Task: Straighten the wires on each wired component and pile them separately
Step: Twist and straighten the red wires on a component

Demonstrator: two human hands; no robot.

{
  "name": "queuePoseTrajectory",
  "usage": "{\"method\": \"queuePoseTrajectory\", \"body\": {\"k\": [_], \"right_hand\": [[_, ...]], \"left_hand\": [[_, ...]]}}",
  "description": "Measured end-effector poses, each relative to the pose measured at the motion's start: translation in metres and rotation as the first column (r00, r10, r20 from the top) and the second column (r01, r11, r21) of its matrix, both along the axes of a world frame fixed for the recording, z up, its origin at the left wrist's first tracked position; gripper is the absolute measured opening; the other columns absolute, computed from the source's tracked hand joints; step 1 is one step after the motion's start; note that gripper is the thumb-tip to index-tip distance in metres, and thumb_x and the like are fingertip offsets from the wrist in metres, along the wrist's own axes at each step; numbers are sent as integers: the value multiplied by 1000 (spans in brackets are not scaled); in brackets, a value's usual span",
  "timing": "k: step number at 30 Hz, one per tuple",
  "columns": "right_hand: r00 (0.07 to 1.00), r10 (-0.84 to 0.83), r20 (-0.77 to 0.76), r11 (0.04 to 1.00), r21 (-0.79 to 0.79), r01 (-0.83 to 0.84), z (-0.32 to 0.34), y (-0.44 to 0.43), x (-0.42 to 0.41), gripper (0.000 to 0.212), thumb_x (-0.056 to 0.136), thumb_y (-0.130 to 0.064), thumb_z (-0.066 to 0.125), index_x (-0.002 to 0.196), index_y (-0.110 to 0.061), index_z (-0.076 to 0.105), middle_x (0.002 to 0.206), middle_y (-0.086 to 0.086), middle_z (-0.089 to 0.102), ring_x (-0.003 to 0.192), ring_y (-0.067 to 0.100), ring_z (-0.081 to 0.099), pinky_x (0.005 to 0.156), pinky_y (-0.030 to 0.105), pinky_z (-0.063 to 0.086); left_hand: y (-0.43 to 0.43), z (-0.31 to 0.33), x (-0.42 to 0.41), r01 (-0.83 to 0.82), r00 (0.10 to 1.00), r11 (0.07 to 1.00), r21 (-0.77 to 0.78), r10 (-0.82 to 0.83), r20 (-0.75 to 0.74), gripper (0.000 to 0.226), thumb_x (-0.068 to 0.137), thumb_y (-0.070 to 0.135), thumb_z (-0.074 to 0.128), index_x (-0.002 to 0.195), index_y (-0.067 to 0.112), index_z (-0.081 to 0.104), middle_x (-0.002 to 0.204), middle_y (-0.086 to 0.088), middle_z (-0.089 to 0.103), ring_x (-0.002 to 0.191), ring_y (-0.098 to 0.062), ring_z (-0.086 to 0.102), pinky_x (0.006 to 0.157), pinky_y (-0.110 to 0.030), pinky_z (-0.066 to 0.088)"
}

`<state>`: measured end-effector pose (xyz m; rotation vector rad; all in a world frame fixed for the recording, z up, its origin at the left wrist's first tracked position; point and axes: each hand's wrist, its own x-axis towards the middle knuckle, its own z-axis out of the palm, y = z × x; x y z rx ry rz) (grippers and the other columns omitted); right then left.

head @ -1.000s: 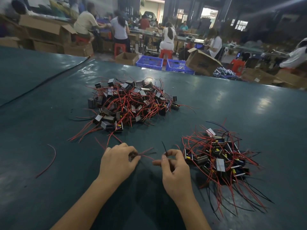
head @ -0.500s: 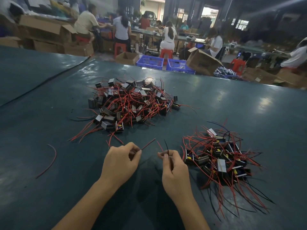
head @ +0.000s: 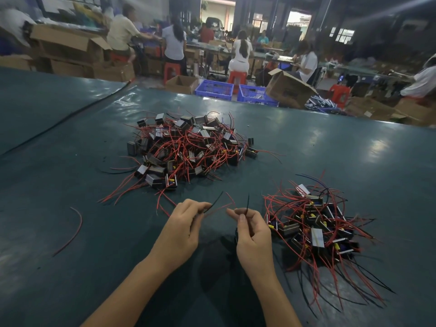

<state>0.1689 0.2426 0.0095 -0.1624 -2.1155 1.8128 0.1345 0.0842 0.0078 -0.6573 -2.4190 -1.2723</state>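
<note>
Head view: our left hand (head: 186, 223) pinches red and black wires (head: 213, 202), our right hand (head: 250, 230) pinches another black wire (head: 247, 202). We judge the right pile (head: 313, 227) straightened, with the larger far pile (head: 188, 149) remaining on the table (head: 354, 149).

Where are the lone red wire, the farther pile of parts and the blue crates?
Loose curved red wire (head: 81, 224): head view, its bend.
Farther pile of black wired components (head: 188, 149): head view, heap centre.
Blue plastic crates (head: 213, 93): head view, left crate's wall.

Blue crates (head: 213, 89), cardboard boxes (head: 289, 89) (one tipped), red stools (head: 237, 77) beyond
</note>
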Motion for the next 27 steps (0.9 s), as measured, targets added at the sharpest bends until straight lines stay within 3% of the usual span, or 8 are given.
{"method": "queuePoseTrajectory", "body": {"k": [2,5,7,10,12,15,20,27], "right_hand": [[1000,19,18,1000,-15,-18,-1,1,0,17,101,-9,44,101,-21,55,96,-10,75,78,1,66,71,12,48],[999,40,37,999,-22,-39,-1,1,0,14,101,-9,44,100,-21,52,97,-6,75,91,3,68,77,17,49],[998,43,37,999,-3,-43,-1,-1,0,12,101,-11,45,97,-20,51,105,-6,74,90,4,68,74,22,50],[998,47,29,997,53,-49,-1,-3,1,11,101,-17,46,95,-24,53,96,-14,72,93,24,61,75,38,50],[999,44,14,995,86,-45,0,-3,1,13,101,-21,46,94,-26,56,92,-16,72,88,24,63,73,33,52],[1000,21,-22,994,110,-19,0,-3,4,16,100,-23,48,92,-25,61,93,-17,72,85,6,67,75,20,51],[996,-22,-84,992,122,32,-1,-3,5,16,95,-15,59,93,-28,68,84,-15,72,77,7,69,71,24,55],[992,2,-128,979,203,25,-2,-9,12,18,93,-15,63,90,-34,63,86,-19,69,73,7,68,65,24,56]], "left_hand": [[2,0,3,18,999,998,52,-20,37,40,95,1,52,119,33,55,98,21,59,102,-6,55,92,-22,42],[5,-1,6,-15,1000,999,51,14,20,51,90,2,59,115,45,49,94,20,64,100,-8,57,93,-18,32],[6,1,7,-4,1000,996,91,4,5,51,87,5,62,118,44,50,98,20,65,98,-7,59,89,-19,34],[8,1,8,89,995,979,186,-95,21,48,86,10,61,125,36,53,96,18,67,89,-10,64,86,-24,46],[10,1,9,160,982,956,246,-179,60,44,86,8,59,124,31,57,93,14,66,79,-14,67,75,-31,55],[15,-1,10,153,976,946,285,-189,105,34,89,18,59,119,34,58,92,13,65,68,-16,68,65,-27,57],[18,-1,12,73,983,935,347,-126,135,14,91,32,59,102,36,65,88,12,66,44,-15,64,45,-22,50],[19,4,13,-39,962,911,411,-77,260,23,90,9,64,92,31,66,84,6,71,58,-15,70,52,-22,54]]}}
